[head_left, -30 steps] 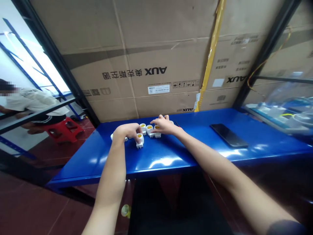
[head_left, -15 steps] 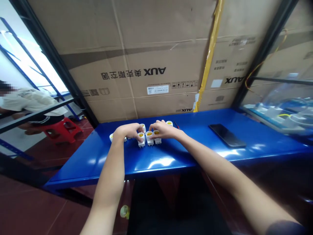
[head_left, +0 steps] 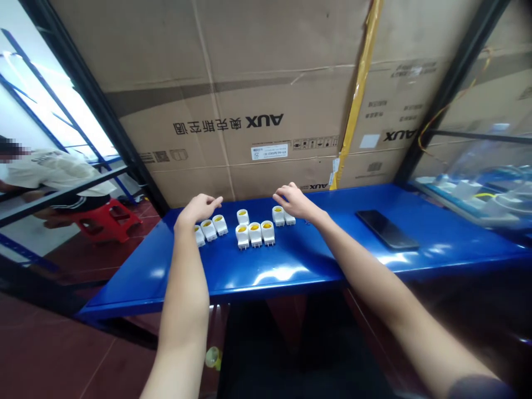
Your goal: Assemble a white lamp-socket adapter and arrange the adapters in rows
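And here's the head camera, looking down along both bare arms. The left hand (head_left: 199,208) is open, fingers loosely spread, holding nothing, hovering just behind the left group of adapters. The right hand (head_left: 296,200) is open as well, fingers curled slightly and empty, right over the right-hand pair. Its fingertips sit just above one adapter, and from this angle I can't tell whether the heel of the hand is touching the other. The hands are well apart, with the middle of the layout open between them.

On the blue table (head_left: 299,271) stand nine white lamp-socket adapters (head_left: 255,234), their yellow-lined sockets facing up, all towards the rear edge. Three sit in a slanted row at the left, three stand side by side in the centre with a fourth just behind, and two lie at the right, the far one partly cut off by the right hand.

Further right on the table lies a black phone (head_left: 386,229). Big AUX cartons (head_left: 249,94) stand along the back edge. Beyond the left end, a person (head_left: 54,172) sits on a red stool (head_left: 106,220). Under the table, on the floor, there's a small yellowish object (head_left: 213,357), too blurred to make out.
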Demonstrator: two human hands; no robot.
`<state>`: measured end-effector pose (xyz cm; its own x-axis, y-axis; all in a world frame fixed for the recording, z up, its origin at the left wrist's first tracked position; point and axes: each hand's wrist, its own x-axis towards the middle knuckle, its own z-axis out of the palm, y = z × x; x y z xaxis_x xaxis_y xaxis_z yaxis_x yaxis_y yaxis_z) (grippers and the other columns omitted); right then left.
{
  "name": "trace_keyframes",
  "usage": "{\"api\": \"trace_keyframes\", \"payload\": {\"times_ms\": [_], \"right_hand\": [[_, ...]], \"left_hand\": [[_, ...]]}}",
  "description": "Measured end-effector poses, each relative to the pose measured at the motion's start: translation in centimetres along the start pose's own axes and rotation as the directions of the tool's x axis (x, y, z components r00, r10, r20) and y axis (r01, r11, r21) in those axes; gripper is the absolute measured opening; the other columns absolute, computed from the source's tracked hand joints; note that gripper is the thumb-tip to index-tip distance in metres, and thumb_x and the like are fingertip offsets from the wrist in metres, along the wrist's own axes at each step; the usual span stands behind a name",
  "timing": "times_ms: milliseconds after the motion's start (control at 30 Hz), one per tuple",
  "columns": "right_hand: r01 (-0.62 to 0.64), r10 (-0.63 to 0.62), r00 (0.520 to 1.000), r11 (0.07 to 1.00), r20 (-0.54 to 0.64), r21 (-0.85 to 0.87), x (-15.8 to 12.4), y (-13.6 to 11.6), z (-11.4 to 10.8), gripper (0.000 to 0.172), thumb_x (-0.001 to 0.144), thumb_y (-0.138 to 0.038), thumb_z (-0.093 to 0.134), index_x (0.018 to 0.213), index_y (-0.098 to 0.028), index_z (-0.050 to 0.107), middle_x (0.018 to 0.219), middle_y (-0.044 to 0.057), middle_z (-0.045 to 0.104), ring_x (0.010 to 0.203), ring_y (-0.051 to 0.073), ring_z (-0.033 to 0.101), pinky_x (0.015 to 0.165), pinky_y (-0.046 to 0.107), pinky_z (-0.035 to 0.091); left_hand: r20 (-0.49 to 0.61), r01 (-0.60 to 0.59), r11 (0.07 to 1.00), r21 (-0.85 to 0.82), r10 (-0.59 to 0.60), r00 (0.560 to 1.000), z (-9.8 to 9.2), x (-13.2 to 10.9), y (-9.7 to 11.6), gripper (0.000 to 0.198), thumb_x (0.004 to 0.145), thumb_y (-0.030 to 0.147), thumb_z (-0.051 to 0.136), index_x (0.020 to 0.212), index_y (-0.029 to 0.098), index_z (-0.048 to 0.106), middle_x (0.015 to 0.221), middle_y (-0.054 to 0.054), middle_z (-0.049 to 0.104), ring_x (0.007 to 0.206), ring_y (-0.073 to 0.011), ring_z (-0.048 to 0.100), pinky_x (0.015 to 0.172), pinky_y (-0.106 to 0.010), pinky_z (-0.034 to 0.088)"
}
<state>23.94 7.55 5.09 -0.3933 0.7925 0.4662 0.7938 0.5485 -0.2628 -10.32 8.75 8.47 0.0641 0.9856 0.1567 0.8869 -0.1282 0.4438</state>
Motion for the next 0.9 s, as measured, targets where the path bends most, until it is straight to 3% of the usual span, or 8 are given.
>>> {"api": "trace_keyframes", "payload": {"times_ms": [67,133,267,400,600,900], "right_hand": [[0.003,0.001,0.995,0.999,0.101,-0.035,-0.1,1.2,-0.3,0.028,0.108,-0.027,0.051,0.103,-0.015,0.076,0.112,0.015,0.074,0.115,0.029,0.061,0.11,0.044,0.042],[-0.028,0.031,0.976,0.999,0.213,-0.021,-0.5,2.3,-0.6,0.023,0.102,-0.026,0.062,0.117,-0.016,0.076,0.125,0.016,0.071,0.125,0.032,0.058,0.11,0.044,0.046],[-0.101,0.089,0.935,0.995,0.343,0.017,-1.0,4.1,-0.8,0.051,0.088,-0.028,0.081,0.137,-0.021,0.069,0.139,0.013,0.067,0.135,0.034,0.057,0.109,0.042,0.051],[-0.108,0.086,0.948,0.993,0.308,0.056,-0.7,4.5,0.1,0.056,0.09,-0.032,0.081,0.143,-0.02,0.066,0.147,0.015,0.065,0.14,0.033,0.058,0.115,0.043,0.049],[-0.097,0.063,0.955,0.99,0.29,0.105,-0.2,3.8,1.9,0.041,0.088,-0.021,0.082,0.128,-0.016,0.074,0.134,0.015,0.075,0.121,0.031,0.071,0.103,0.037,0.054],[-0.044,0.013,0.975,0.99,0.222,0.134,1.0,2.8,3.7,0.037,0.089,-0.017,0.08,0.125,-0.013,0.075,0.131,0.016,0.077,0.12,0.029,0.072,0.103,0.034,0.053]], "left_hand": [[0.155,0.035,0.996,0.081,-0.047,0.987,0.6,0.2,-0.1,0.051,0.083,0.069,0.069,0.093,0.02,0.083,0.109,-0.011,0.084,0.098,-0.0293,0.078,0.083,-0.032,0.057],[0.243,0.014,0.995,0.102,-0.038,0.969,1.1,0.4,0.1,0.055,0.072,0.067,0.081,0.103,0.021,0.083,0.119,-0.011,0.083,0.105,-0.0308,0.077,0.085,-0.031,0.058],[0.284,-0.089,0.99,0.113,0.054,0.957,1.8,0.5,0.6,0.075,0.07,0.065,0.082,0.133,0.025,0.074,0.136,-0.011,0.076,0.122,-0.0315,0.072,0.1,-0.034,0.056],[0.298,-0.043,0.98,0.193,-0.017,0.954,1.1,0.6,0.0,0.081,0.065,0.057,0.086,0.137,0.023,0.071,0.139,-0.014,0.074,0.123,-0.0341,0.072,0.101,-0.037,0.056],[0.333,-0.033,0.988,0.152,-0.02,0.943,0.2,0.4,-1.4,0.052,0.068,0.044,0.084,0.114,0.02,0.081,0.124,-0.01,0.081,0.112,-0.0314,0.075,0.089,-0.03,0.057],[0.299,-0.231,0.971,-0.065,0.24,0.924,4.4,2.3,0.4,0.06,0.078,0.047,0.078,0.131,0.019,0.076,0.122,-0.01,0.08,0.105,-0.0281,0.075,0.087,-0.032,0.058]]}}
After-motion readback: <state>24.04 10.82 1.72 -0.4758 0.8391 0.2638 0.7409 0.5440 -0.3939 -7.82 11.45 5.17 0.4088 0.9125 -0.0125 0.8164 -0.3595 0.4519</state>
